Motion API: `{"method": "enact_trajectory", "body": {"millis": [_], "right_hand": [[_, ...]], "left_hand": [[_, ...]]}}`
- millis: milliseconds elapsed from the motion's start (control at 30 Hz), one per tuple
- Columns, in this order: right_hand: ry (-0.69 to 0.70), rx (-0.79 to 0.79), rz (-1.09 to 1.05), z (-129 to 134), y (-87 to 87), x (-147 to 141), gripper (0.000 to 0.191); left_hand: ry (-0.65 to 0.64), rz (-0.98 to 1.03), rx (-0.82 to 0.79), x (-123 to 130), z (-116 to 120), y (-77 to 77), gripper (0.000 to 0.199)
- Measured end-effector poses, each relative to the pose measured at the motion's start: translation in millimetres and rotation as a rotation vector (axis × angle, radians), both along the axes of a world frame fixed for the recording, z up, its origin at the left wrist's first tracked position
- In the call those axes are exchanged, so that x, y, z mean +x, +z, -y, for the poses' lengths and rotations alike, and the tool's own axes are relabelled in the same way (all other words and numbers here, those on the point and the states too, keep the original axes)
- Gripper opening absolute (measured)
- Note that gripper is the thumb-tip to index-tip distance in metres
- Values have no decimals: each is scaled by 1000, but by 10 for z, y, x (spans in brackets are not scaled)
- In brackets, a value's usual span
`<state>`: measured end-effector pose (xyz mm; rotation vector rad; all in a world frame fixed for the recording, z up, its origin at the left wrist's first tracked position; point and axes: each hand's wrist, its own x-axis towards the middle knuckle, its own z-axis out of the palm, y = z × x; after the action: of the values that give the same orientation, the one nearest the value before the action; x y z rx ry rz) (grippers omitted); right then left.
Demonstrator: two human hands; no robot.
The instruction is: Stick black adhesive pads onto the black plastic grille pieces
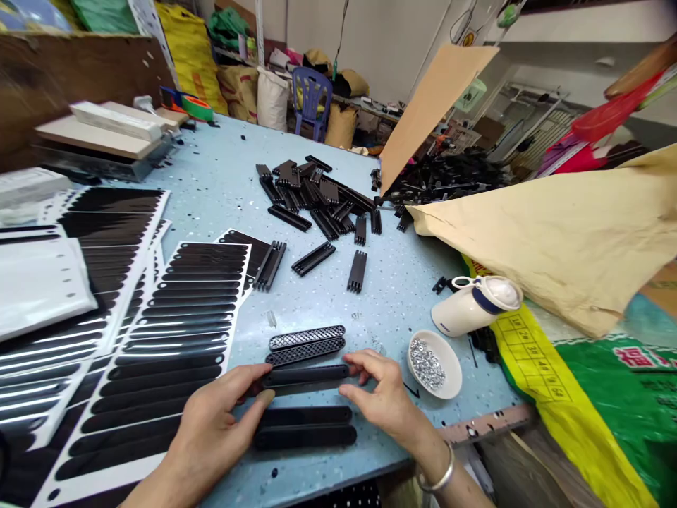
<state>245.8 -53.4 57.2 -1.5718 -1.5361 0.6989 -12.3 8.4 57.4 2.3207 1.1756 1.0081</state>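
Two hands held one long black strip (305,376) by its ends at the near edge of the table (222,176). The left hand (216,423) pinched the left end between thumb and fingertips (263,398); the right hand (381,395) had its fingers pressed together over the right end, thumb underneath. The strip lay level, parallel to the table edge, just off or on the surface; contact could not be confirmed.

Just beyond it lay two perforated strips (307,344) side by side, and just nearer lay two plain black strips (305,427), also side by side. To the right stood a small white bowl of silver fasteners (429,360), with a white lidded jug (473,303) on its side behind it.

To the left were backing sheets of black adhesive strips (180,331), overlapping. Farther off lay a loose heap of black ribbed parts (317,197), and to the far right a brown paper sack (571,240) over more black pieces.

Judgement: the step in hand appeared to be aligning or seating the held strip among the laid-out set. The next move would call for keeping both ends level and square with the neighbouring strips before pressing down.
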Motion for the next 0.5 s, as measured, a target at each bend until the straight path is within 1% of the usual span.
{"method": "enact_trajectory", "body": {"millis": [67,133,200,267,367,433,500], "right_hand": [[0,41,70,27,43,22,28],[-37,107,233,123,78,107,17],[-91,140,433,275,71,245,20],[-135,123,609,448,6,395,25],[-165,58,833,662,-148,545,31],[-186,25,918,742,-234,572,29],[-204,21,933,774,-284,559,29]], "left_hand": [[1,-34,78,-9,26,78,21],[4,-46,165,35,70,178,19],[-45,-17,220,155,112,263,18],[-155,27,223,341,131,300,19],[-328,17,158,637,96,248,24],[-379,-44,124,774,42,171,26],[-388,-109,109,840,-9,103,28]]}}
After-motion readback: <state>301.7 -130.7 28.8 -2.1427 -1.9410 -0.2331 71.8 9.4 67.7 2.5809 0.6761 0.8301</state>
